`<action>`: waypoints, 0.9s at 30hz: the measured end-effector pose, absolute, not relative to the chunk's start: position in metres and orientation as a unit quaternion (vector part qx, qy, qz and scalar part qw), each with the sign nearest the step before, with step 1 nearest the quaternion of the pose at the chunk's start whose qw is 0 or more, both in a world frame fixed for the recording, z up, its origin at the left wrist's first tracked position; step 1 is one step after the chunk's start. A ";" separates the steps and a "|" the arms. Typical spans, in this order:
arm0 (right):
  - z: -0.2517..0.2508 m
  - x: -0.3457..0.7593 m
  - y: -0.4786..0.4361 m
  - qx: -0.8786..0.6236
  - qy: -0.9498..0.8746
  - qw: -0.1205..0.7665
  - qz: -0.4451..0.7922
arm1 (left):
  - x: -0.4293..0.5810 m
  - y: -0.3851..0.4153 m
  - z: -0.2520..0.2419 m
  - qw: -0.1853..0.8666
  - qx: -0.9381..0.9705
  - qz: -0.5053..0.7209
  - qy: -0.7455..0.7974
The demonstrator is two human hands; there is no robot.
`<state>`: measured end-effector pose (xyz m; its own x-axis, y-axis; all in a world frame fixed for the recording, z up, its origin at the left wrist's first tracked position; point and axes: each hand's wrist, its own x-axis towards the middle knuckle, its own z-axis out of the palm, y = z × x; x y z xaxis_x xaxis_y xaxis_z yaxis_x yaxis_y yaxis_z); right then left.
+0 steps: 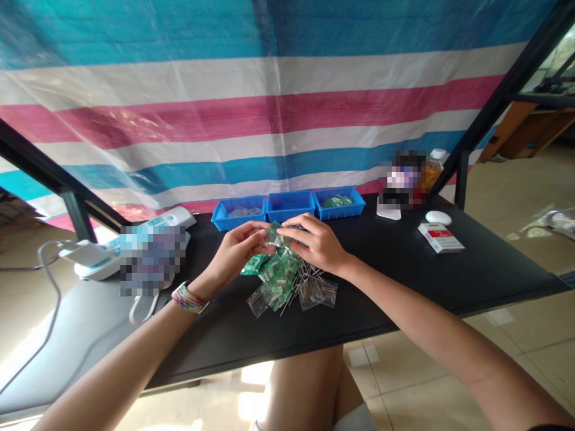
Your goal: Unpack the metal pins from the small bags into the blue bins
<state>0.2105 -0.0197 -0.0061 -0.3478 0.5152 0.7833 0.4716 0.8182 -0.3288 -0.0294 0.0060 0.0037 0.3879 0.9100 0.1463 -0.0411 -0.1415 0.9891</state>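
My left hand [246, 242] and my right hand [317, 240] meet above a pile on the black table, their fingers closed on a small clear-and-green plastic bag [275, 234] between them. Beneath them lie several green packets [281, 278], loose thin metal rods [306, 274] and small clear bags with brass-coloured pieces [318, 293]. Behind my hands stand three blue bins: the left bin [238, 222] holds clear bags, the middle bin [290, 215] shows nothing inside, and the right bin [340, 212] has green packets in it.
A white power strip [173, 220] with plugs and cables is at the left, beside a blurred-out object. Towards the right lie a red-and-white box [441, 237] and a white oval object [438, 218]. A bottle [435, 167] stands behind them, before a striped sheet [278, 120].
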 end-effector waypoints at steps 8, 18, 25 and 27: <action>-0.017 0.197 -0.016 -0.379 -0.607 0.527 0.458 | -0.041 0.003 0.009 0.015 0.866 0.411 0.284; -0.005 0.195 -0.032 -0.363 -0.632 0.487 0.482 | -0.041 0.001 0.011 0.038 0.875 0.417 0.245; -0.014 0.203 -0.027 -0.376 -0.734 0.550 0.134 | -0.032 -0.001 0.007 0.339 0.732 0.458 0.372; -0.014 0.204 -0.028 -0.365 -0.778 0.510 0.042 | -0.031 -0.002 0.008 0.394 0.700 0.458 0.380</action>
<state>0.2036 -0.0279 -0.0138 -0.2133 0.6102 0.7630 0.5244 0.7304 -0.4376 -0.0305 -0.0017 0.0084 0.2910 0.8937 0.3414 0.1711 -0.3997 0.9005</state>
